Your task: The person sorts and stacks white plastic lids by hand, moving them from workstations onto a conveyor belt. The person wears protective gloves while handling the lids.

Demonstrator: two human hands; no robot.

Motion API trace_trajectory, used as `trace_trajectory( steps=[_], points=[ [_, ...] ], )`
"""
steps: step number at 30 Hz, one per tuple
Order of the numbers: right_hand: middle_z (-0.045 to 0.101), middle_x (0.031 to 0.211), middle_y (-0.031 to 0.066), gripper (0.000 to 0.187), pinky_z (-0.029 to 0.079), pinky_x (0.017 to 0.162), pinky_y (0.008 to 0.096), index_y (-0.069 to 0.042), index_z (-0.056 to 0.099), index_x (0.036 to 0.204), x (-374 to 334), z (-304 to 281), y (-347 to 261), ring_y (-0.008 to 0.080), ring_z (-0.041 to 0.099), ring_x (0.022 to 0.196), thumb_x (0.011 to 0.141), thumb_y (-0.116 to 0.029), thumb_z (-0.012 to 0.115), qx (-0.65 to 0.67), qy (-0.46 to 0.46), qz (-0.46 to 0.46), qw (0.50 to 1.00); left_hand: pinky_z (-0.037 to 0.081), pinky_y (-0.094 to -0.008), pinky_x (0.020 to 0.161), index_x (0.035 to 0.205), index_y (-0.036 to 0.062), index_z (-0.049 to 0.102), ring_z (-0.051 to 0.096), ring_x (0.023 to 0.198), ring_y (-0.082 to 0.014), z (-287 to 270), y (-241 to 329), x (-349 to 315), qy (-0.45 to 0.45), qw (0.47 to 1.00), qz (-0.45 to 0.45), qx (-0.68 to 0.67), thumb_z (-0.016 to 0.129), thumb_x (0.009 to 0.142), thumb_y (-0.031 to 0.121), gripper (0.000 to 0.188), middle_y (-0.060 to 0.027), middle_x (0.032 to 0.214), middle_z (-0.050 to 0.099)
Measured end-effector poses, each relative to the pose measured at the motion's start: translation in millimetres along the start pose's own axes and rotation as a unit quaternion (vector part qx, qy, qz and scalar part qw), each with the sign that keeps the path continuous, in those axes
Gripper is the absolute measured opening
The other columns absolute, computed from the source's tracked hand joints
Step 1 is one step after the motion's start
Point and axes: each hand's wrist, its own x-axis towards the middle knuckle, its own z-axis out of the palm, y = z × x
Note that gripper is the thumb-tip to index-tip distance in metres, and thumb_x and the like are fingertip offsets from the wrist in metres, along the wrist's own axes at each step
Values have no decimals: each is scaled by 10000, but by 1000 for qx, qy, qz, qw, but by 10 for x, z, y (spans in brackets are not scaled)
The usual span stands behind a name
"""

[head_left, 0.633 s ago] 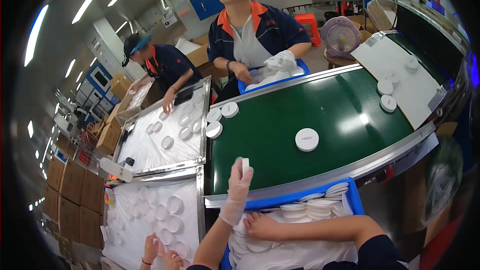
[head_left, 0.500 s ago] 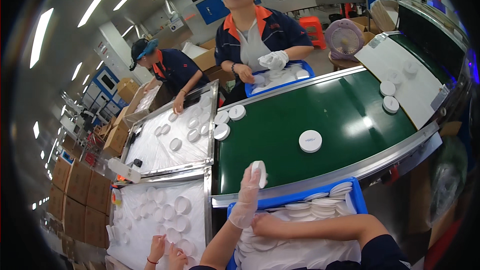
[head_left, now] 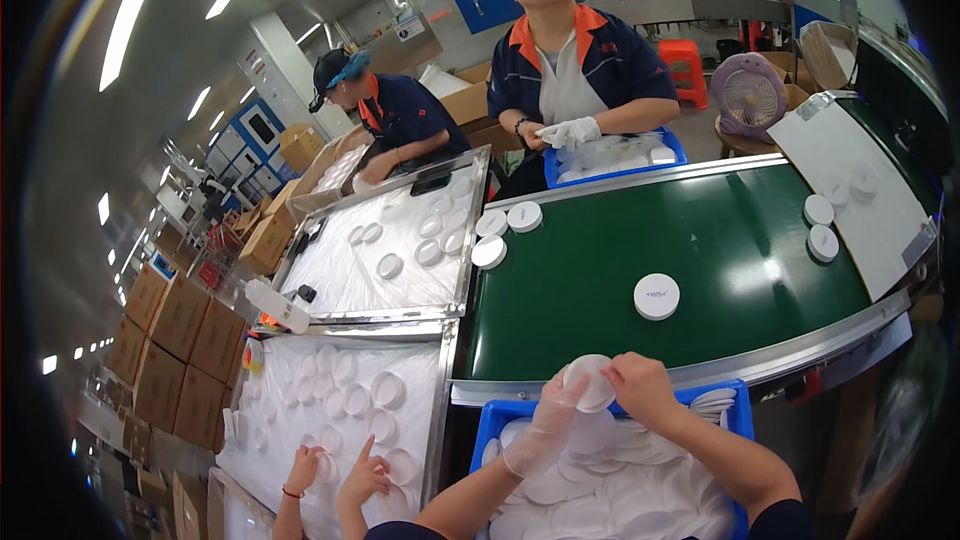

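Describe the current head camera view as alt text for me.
A gloved left hand and bare right hand hold a white round piece at a blue bin of white discs; beyond is a green belt, with a person opposite.

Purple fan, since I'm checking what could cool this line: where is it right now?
The purple fan is at the upper right of the head view, beyond the far edge of the green belt, just right of the red stool.
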Motion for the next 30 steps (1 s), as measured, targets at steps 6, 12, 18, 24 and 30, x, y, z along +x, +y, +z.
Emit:
trace_trajectory(
  steps=[6, 12, 18, 24, 30],
  points=[
    [532, 593, 72, 225, 412, 456, 351, -63, 477, 635, -8, -66, -131, 245, 543, 519, 740, -187, 634, -236, -126, 3, 964, 465, -230, 673, 987, 9, 584, 577, 766, -104, 27, 75, -23, 61, 990, 72, 107, 591, 808, 123, 212, -43, 893, 613],
    [595, 750, 131, 206, 459, 549, 376, -43, 482, 947, -68, -18, -43, 296, 591, 640, 795, -164, 549, -51, -152, 103, 982, 469, -217, 603, 911, -11, 619, 582, 682, -98, 10, 166, -13, 85, 995, 28, 39, 549, 831, 118, 167, -50, 812, 626],
    [596, 741, 188, 178, 455, 591, 388, -8, 508, 956, -37, 4, -48, 359, 574, 658, 808, -106, 494, 69, -215, 144, 963, 471, -244, 638, 929, -23, 605, 582, 707, -123, -204, 107, 48, 69, 982, 50, 170, 509, 834, 127, 202, -45, 806, 618],
    [585, 611, 126, 123, 437, 467, 297, 32, 555, 861, -30, 6, 141, 178, 570, 490, 790, -46, 493, 86, -117, 225, 963, 447, -307, 745, 1040, 10, 532, 542, 865, -231, 137, 369, -5, 44, 694, 460, 552, 572, 762, 172, 324, -81, 913, 556],
    [599, 652, 93, 139, 452, 459, 229, 59, 539, 903, -6, 17, -36, 92, 561, 524, 820, -45, 499, 252, -128, 312, 907, 427, -337, 639, 805, 86, 527, 503, 701, -198, -36, 405, -55, -103, 510, 493, 698, 570, 679, 133, 141, -50, 738, 483]
  ],
)
